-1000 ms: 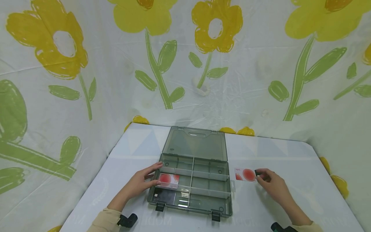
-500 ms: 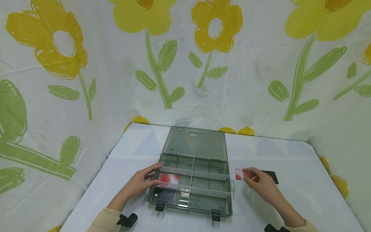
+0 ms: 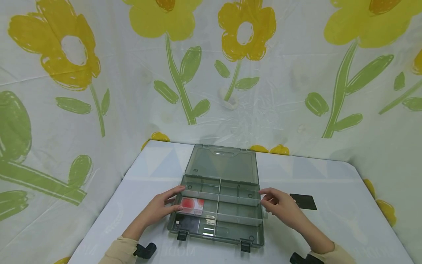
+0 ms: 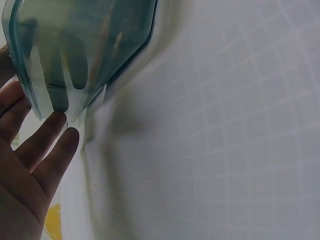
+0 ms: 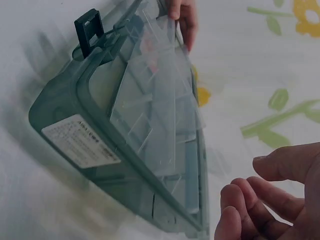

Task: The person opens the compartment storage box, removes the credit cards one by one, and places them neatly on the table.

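Observation:
A smoky-grey plastic compartment box [image 3: 227, 240] stands with its lid [image 3: 222, 165] folded back. My left hand [image 3: 161, 207] rests on its left edge; in the left wrist view the fingers touch the box wall. A red-and-white card [image 3: 191, 205] lies in the left middle compartment, and a dark card [image 3: 188, 222] in the front left one. At the right edge is my right hand [image 3: 283, 208], its fingers loosely bent. The right wrist view shows a gap between thumb and fingertips [image 5: 231, 192], with nothing visible there. A second red-and-white card is not visible; the hand covers its earlier place.
A black card [image 3: 304, 202] lies on the white table [image 3: 336, 183] right of the right hand. Clear dividers [image 3: 240, 198] split the box into several compartments. Two dark latches [image 3: 245, 246] jut from its front. A flowered curtain [image 3: 280, 110] surrounds the table's back and sides.
My right hand has let go of the black card and moved left to the box's right edge. The second red-and-white card is no longer visible. The left hand stays put.

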`<state>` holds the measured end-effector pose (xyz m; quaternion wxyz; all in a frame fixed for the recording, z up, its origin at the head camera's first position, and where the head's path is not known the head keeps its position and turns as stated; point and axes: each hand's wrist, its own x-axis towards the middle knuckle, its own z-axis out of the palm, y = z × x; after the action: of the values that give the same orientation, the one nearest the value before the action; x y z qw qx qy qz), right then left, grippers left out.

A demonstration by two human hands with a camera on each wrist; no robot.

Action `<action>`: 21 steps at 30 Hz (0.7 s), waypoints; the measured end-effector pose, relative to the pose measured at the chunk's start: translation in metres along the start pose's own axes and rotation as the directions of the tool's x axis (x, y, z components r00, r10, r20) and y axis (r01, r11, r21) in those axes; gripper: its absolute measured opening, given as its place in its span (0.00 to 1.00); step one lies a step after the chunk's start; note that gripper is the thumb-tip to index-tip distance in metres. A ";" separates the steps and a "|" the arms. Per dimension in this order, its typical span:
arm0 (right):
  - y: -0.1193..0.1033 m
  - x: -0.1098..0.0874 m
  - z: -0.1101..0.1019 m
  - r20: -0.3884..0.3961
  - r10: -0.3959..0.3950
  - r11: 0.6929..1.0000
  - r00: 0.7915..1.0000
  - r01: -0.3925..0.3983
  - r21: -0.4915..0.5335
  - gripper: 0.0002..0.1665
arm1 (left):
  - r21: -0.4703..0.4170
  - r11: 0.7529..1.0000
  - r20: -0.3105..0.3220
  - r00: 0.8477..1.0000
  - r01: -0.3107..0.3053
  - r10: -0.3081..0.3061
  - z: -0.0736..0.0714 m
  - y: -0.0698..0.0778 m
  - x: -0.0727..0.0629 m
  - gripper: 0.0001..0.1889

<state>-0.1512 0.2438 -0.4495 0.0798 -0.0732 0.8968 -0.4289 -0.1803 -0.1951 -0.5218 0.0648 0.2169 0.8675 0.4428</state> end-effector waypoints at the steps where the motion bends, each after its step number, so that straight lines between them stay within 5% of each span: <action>1: -0.002 0.001 0.001 0.006 -0.016 1.000 1.000 0.016 0.000 0.19 | 0.002 1.000 -0.001 1.000 0.000 0.000 0.000 0.000 0.000 0.37; 9: -0.014 0.011 0.013 0.025 -0.147 0.989 0.989 0.147 0.001 0.17 | -0.002 1.000 -0.003 1.000 0.003 -0.003 0.000 0.000 0.000 0.37; 21: -0.036 0.032 0.037 0.077 -0.199 0.980 0.977 0.198 0.022 0.16 | -0.005 1.000 0.000 1.000 0.025 -0.025 0.000 0.002 0.000 0.37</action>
<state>-0.1730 0.1871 -0.4467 0.0726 -0.1787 0.8782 -0.4377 -0.1794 -0.1941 -0.5207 0.0708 0.2058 0.8691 0.4443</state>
